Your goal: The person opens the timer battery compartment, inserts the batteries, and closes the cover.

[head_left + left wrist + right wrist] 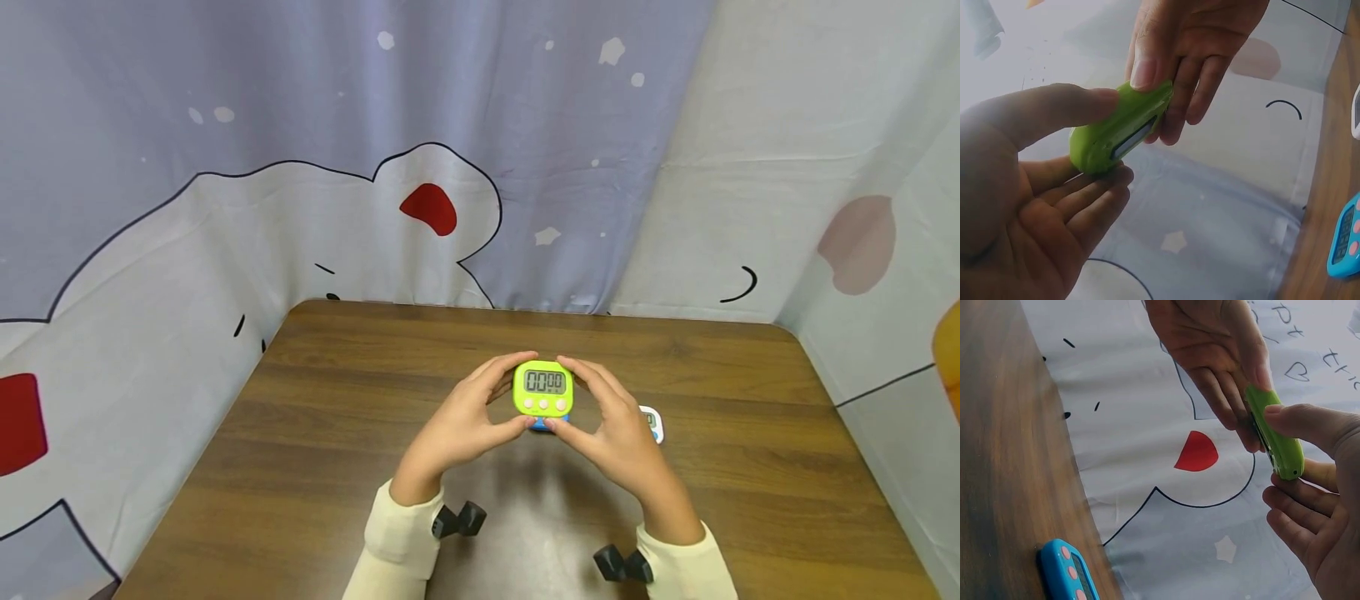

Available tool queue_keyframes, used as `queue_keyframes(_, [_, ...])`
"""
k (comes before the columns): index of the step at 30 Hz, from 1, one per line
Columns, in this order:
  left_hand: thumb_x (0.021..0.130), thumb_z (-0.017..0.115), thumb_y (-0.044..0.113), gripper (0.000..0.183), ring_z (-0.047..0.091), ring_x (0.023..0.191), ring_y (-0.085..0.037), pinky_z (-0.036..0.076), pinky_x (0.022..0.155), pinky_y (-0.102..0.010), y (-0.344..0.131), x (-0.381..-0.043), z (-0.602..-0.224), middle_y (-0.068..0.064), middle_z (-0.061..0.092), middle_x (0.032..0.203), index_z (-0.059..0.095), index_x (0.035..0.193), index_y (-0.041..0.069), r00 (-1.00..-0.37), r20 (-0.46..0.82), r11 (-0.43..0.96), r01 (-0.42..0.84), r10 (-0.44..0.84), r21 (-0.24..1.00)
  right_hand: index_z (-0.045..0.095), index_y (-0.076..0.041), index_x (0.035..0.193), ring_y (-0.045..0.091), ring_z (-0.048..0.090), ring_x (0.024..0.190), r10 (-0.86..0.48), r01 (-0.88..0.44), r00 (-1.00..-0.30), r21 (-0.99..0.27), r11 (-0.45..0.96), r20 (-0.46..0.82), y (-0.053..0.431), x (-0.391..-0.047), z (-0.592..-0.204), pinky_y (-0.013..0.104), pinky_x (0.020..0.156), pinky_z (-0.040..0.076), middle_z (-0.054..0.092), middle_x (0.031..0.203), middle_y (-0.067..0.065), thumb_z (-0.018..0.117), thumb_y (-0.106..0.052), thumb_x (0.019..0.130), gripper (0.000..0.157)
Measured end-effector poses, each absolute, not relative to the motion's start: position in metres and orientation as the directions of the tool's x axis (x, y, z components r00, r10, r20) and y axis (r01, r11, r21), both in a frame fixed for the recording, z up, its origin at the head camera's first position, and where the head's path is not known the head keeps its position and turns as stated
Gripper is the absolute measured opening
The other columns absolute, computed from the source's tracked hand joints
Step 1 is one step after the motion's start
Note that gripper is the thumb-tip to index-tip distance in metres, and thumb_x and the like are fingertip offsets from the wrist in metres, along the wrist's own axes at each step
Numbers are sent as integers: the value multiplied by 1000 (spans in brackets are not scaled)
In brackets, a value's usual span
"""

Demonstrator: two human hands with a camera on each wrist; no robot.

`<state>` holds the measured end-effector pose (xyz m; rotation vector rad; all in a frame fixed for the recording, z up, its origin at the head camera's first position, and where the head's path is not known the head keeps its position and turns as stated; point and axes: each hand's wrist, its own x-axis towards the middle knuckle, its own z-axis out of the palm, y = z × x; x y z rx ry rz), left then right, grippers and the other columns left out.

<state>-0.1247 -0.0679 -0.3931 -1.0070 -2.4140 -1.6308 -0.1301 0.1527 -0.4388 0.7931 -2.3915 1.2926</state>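
A lime-green digital timer (543, 407) is held up above the table, its display reading zeros over a row of white buttons. My left hand (465, 421) pinches its left side, thumb at the lower edge and fingers at the top. On the other side my right hand (618, 429) grips it the same way. Both wrist views show the green timer (1125, 122) edge-on between the two thumbs and fingers. A blue timer (1069, 572) with pink buttons lies on the table, mostly hidden behind the green one in the head view.
To the right, a white timer (657, 423) lies on the wooden table (360, 400), partly covered by my right hand. A printed curtain (555, 167) hangs behind the table's far edge and along its sides.
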Motion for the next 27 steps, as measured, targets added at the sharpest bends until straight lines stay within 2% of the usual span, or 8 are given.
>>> queue_keyframes(3, [81,76,-5,70,48,129,-21,40,106,-31,-68,-129,-402,-11,50,138,42,142,1,-796,379,254,534,472,806,44,-22,145,15,49,126,-321,-600,-800,-666,443,507,152,-130,-439,31,105,40,49,138,-6,86,-20,76,81])
queue_keyframes(9, [83,78,7,74,45,130,-9,40,105,-28,-72,-141,-425,6,47,141,40,146,17,-783,389,283,562,486,777,43,-22,146,16,49,125,-318,-598,-801,-652,465,507,152,-130,-439,35,104,41,50,138,-3,85,-20,77,81])
queue_keyframes(15, [83,79,12,75,46,128,-8,42,104,-31,-72,-141,-426,5,48,140,40,147,16,-782,392,328,578,485,747,43,-22,146,16,48,126,-315,-600,-799,-650,466,512,151,-131,-440,36,104,41,49,139,-1,85,-19,77,81])
queue_keyframes(20, [82,80,17,77,47,127,-9,42,103,-28,-71,-141,-426,4,48,140,39,147,16,-785,392,390,591,480,706,43,-22,146,17,48,126,-313,-599,-800,-648,470,513,151,-130,-439,37,104,42,49,138,-3,86,-19,76,82])
queue_keyframes(27, [82,80,15,76,49,124,-10,43,102,-25,-70,-140,-425,3,50,137,41,147,15,-787,397,411,595,473,691,43,-23,146,17,48,126,-313,-598,-801,-645,476,511,151,-130,-440,40,103,41,49,139,-3,85,-21,77,81])
